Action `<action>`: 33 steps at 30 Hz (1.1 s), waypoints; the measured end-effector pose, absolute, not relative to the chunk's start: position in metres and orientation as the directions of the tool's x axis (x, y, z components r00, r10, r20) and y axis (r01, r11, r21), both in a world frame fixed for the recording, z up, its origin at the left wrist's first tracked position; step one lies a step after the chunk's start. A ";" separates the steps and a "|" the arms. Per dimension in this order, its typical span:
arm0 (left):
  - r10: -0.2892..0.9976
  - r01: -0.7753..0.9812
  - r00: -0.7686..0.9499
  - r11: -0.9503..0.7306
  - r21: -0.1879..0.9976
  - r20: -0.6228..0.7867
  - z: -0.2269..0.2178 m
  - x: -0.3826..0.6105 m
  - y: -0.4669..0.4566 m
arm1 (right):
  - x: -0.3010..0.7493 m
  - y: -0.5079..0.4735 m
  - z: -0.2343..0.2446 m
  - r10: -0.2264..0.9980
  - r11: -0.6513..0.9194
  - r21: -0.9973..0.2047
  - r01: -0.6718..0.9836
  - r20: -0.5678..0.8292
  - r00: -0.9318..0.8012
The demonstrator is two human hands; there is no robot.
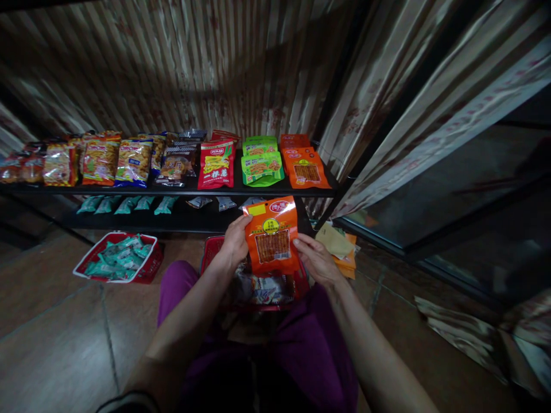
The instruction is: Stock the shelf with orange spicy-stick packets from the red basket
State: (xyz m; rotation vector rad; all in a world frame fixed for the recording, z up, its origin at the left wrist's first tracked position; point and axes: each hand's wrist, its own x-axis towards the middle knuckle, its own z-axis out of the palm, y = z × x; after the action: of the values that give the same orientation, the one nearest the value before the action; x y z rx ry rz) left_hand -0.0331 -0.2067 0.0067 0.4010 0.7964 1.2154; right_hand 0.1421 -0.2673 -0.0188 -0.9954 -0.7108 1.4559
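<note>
An orange snack packet point(272, 235) with a clear window is held upright between both my hands, just in front of a low black shelf point(181, 189). My left hand point(235, 241) grips its left edge, thumb at the top corner. My right hand point(316, 261) pinches its lower right edge. Under the packet a red basket point(215, 248) holds more packets on my lap. On the shelf's top board, at the right end, lie matching orange packets point(305, 169), beside green packets point(260, 165) and a red packet point(216, 164).
More snack bags point(101, 160) fill the shelf's left side; small teal sachets point(124, 204) line the lower board. A second red basket point(118, 258) of teal sachets sits on the tiled floor at left. Striped curtains hang behind. Papers point(338, 244) lie on the floor at right.
</note>
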 end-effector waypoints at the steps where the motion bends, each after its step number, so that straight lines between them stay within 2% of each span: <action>1: 0.936 -0.674 0.127 0.325 0.664 -0.329 0.006 -0.033 -0.205 | 0.142 -0.268 -0.019 0.984 -0.141 -0.875 -0.463 -0.175 0.031; 10: 0.944 -0.683 0.088 0.289 0.670 -0.318 0.009 -0.032 -0.202 | 0.137 -0.266 -0.027 0.948 -0.132 -0.862 -0.489 -0.254 0.192; 14: 0.953 -0.679 0.169 0.297 0.672 -0.250 0.011 -0.034 -0.205 | 0.134 -0.266 -0.029 0.937 -0.121 -0.858 -0.499 -0.265 0.229; 19: 0.935 -0.622 0.257 0.353 0.698 -0.244 0.008 -0.036 -0.211 | 0.134 -0.264 -0.029 0.914 -0.096 -0.848 -0.522 -0.283 0.291; 27: 0.920 -0.565 0.252 0.391 0.726 -0.300 -0.010 -0.037 -0.219 | 0.134 -0.262 -0.028 0.895 -0.103 -0.823 -0.559 -0.321 0.309; 33: 0.935 -0.534 0.201 0.353 0.768 -0.291 -0.015 -0.034 -0.218 | 0.132 -0.263 -0.029 0.907 -0.108 -0.808 -0.579 -0.319 0.276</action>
State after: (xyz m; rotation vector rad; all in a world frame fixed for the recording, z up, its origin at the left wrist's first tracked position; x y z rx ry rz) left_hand -0.0341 -0.2179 -0.0151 0.5802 0.8406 1.1102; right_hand 0.1321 -0.2625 -0.0292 -1.0729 -0.3951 1.3117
